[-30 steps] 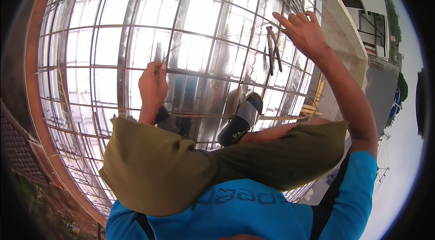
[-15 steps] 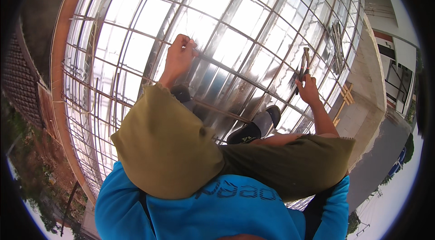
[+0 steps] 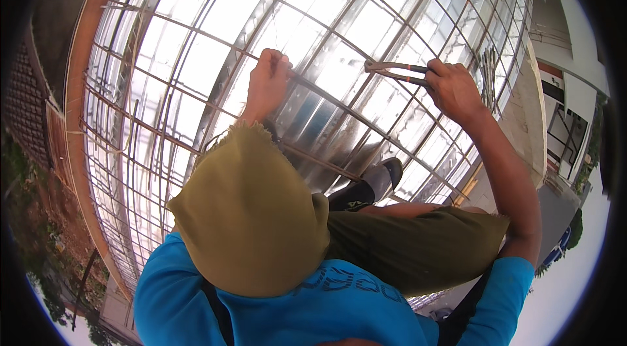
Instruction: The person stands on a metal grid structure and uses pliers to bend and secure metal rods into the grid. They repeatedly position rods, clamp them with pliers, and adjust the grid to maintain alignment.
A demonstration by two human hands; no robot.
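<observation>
My left hand (image 3: 268,81) is closed in a pinch right at a steel bar of the rebar grid (image 3: 366,122). A faint thin wire (image 3: 275,27) rises from its fingertips; its lower end is hidden by the fingers. To the right, my right hand (image 3: 454,91) grips a pair of pincers (image 3: 398,71) by the handles. The handles stand apart, dark with reddish marks, and the rusty jaws point left toward my left hand, above the grid and some way from it.
Shiny corrugated metal sheet (image 3: 313,114) lies beneath the bars. A bundle of wires (image 3: 487,78) rests on the grid beyond my right hand. My boot (image 3: 382,179) stands among the bars. An orange-brown edge board (image 3: 75,104) runs along the left, with lower ground beyond.
My right hand has lifted the pincers up and leftward, turning the jaws from pointing away to pointing at my left hand. The left hand stays pinched at nearly the same bar.
</observation>
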